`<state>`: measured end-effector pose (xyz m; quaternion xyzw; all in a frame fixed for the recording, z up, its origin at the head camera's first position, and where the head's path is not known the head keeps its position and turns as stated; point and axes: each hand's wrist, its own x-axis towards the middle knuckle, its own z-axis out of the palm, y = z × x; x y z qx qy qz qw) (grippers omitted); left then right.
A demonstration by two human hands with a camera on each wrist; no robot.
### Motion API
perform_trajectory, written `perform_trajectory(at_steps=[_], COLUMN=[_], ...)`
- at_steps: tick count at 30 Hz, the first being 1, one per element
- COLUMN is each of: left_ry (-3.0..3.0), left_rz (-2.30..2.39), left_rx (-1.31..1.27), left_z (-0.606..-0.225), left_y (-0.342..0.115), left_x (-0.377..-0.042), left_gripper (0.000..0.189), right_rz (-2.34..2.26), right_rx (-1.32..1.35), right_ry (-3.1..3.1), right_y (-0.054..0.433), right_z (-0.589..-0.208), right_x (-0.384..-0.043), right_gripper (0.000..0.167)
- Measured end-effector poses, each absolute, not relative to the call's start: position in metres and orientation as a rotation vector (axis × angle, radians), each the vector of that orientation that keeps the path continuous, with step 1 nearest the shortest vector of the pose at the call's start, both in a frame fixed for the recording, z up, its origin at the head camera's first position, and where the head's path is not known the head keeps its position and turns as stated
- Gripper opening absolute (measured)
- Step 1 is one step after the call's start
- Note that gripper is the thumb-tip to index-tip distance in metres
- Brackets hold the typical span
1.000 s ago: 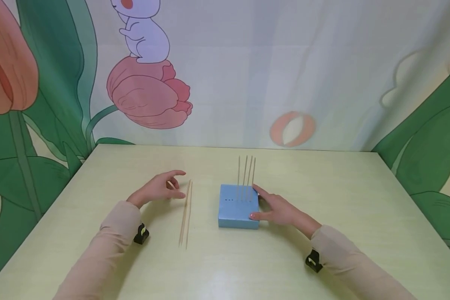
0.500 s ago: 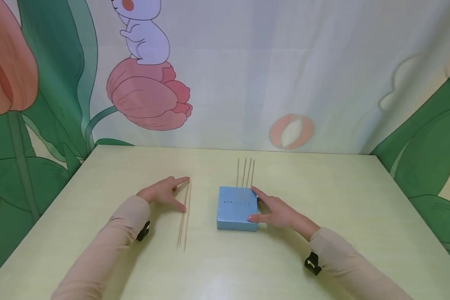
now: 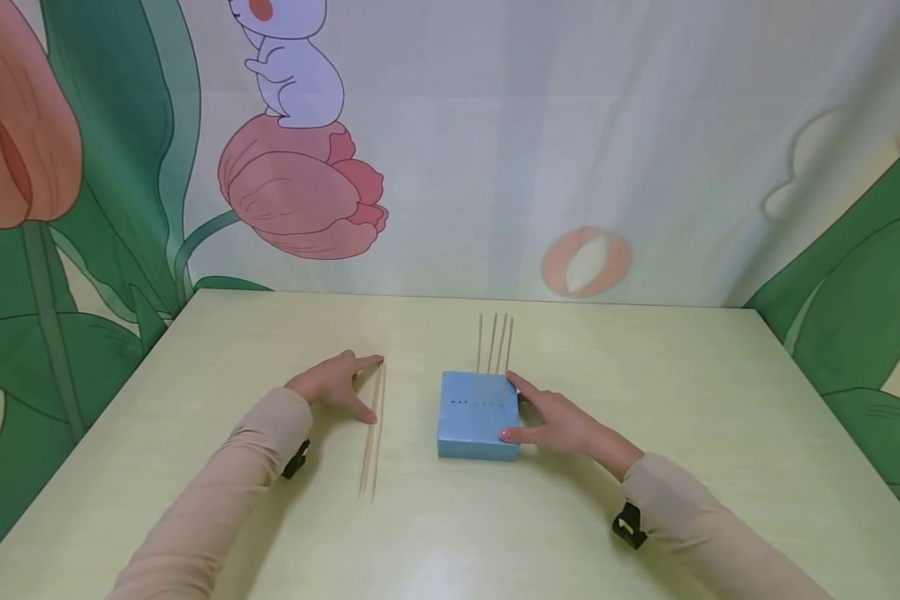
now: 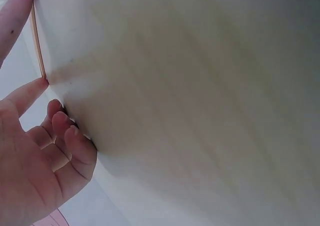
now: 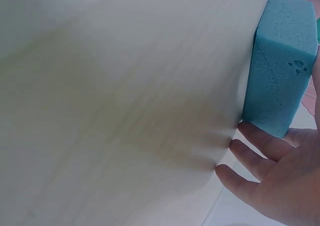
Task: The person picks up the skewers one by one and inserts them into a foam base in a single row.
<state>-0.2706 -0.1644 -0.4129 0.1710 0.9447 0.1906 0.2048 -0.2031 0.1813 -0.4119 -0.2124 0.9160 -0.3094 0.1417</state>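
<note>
A blue foam block (image 3: 474,425) lies flat on the table, with several thin wooden sticks (image 3: 492,358) standing upright in its top and a few small dark holes (image 3: 459,402) beside them. My right hand (image 3: 558,421) rests against the block's right side, index finger at the far corner and thumb on the near top edge. Loose wooden sticks (image 3: 372,458) lie lengthwise to the left of the block. Over them, my left hand (image 3: 339,387) touches a stick's far end with its index fingertip and its thumb farther down. The left wrist view shows its other fingers bent against the table.
The pale wooden table (image 3: 570,533) extends around both hands. Behind its far edge hangs a curtain (image 3: 457,167) printed with flowers and a white animal. Each wrist carries a small black camera mount (image 3: 630,525).
My left hand has moved right and its index finger and thumb have come onto the loose sticks, spread along them. The right hand has stayed on the block.
</note>
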Motion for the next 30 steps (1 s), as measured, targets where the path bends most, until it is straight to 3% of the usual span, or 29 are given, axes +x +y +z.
perform_trajectory(at_steps=[17,30], left_ry=[2.650,2.557], left_rz=[0.615,0.968], left_rx=[0.533,0.467], left_z=[-0.416,-0.410], left_y=[-0.165,-0.175], left_x=[-0.274,-0.265], left_gripper=[0.097,0.101], right_rz=[-0.894,-0.899], right_rx=[-0.627,-0.608], right_ry=[2.642,2.639], right_y=[0.183,0.183], right_z=[-0.414,-0.416], right_x=[-0.205,-0.206], right_gripper=[0.091,0.092])
